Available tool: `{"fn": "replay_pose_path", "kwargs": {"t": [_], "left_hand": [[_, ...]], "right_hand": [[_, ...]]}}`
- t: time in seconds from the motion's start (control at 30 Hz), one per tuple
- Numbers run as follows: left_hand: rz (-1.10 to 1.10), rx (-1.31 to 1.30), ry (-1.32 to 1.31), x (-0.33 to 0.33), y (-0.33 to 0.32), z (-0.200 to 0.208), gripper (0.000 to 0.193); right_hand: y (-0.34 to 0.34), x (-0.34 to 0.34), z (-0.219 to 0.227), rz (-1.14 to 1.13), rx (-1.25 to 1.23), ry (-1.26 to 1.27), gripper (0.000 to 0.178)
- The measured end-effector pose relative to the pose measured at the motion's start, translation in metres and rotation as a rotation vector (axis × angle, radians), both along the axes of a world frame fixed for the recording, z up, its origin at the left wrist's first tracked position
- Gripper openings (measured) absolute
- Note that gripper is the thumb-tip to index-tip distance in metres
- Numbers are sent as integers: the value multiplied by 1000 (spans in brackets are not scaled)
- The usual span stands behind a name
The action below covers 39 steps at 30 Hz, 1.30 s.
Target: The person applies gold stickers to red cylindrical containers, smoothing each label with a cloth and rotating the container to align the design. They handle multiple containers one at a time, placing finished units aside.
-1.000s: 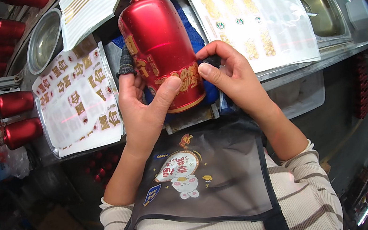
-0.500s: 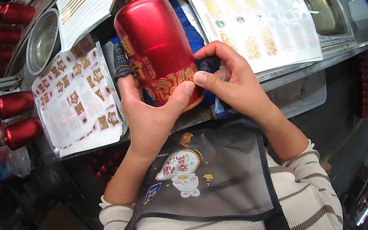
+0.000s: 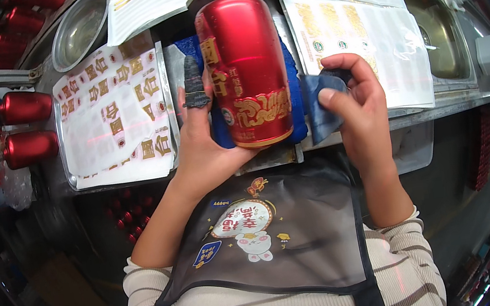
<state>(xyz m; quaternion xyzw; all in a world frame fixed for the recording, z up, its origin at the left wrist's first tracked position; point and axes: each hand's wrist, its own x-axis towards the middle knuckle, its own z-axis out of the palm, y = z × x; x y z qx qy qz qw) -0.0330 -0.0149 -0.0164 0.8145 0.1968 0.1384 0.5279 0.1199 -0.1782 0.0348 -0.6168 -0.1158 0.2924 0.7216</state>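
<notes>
Since the earlier frame the right hand (image 3: 358,112) has come off the red bottle (image 3: 247,67) and swung out to its 3 o'clock side, taking the dark blue cloth (image 3: 322,106) with it; the left hand (image 3: 205,143) has shifted under the bottle's base and now carries it alone.

The bottle is held roughly upright in the view, its small cap at 12 o'clock, above a blue pad (image 3: 294,92) at the near edge of the counter (image 3: 441,108). The left hand is closed around the bottle's lower end, with a dark cot on one raised finger. The right hand is pinched shut on the cloth, thumb over the fold, just beside the bottle but not touching it.

Gold decals already sit on the bottle's face, so this looks like the pressing or wiping step after applying them, paused while the cloth is regripped. The next move likely calls for bringing the cloth back flat onto the decal while the left hand keeps the bottle steady.

Decal sheets on a tray (image 3: 113,119) lie at 9 o'clock, more sheets (image 3: 359,28) at 2 o'clock, and further red bottles (image 3: 26,106) at far left.
</notes>
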Motion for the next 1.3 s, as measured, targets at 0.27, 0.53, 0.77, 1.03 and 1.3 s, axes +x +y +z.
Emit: {"fn": "replay_pose_path", "kwargs": {"t": [0.27,0.53,0.77,1.03,1.3], "left_hand": [[107,-55,-84,10,-14,-3,114],[70,221,-96,1,-8,-19,110],[12,223,-60,7,-2,-7,103],[10,198,-3,5,-3,-5,93],[23,176,-95,11,2,-10,106]], "right_hand": [[40,-31,0,92,-111,-1184,26],[-9,-7,-21,-55,-255,-269,18],[-9,2,-41,-104,-267,-467,21],[-4,-3,-30,-109,-175,-380,22],[-4,-16,-19,-49,-11,-488,20]]}}
